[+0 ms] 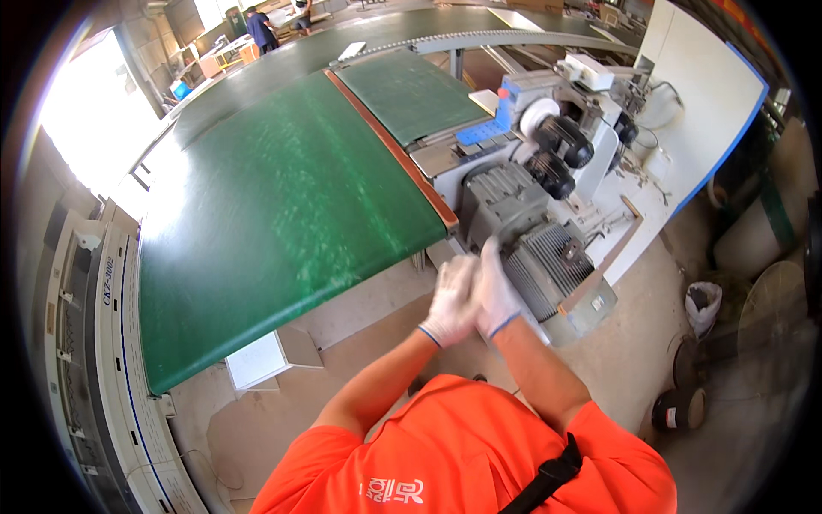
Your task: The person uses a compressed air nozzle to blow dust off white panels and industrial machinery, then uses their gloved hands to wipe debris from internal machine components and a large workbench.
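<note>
My left hand and my right hand, both in white gloves with blue cuffs, meet in front of my chest. Their palms are against each other, and I see nothing held between them. The right hand's fingers stretch away from me. On the left hand I see mostly the back, its fingers slightly bent and partly hidden by the right. Just beyond and to the right of them is a grey finned electric motor, beside a gearbox. Whether the right hand touches the motor I cannot tell.
A wide green conveyor belt with a brown edge strip lies ahead left. A machine with black motors and a blue bracket stands right. Below the belt is a white box-like piece. Far back, a person stands.
</note>
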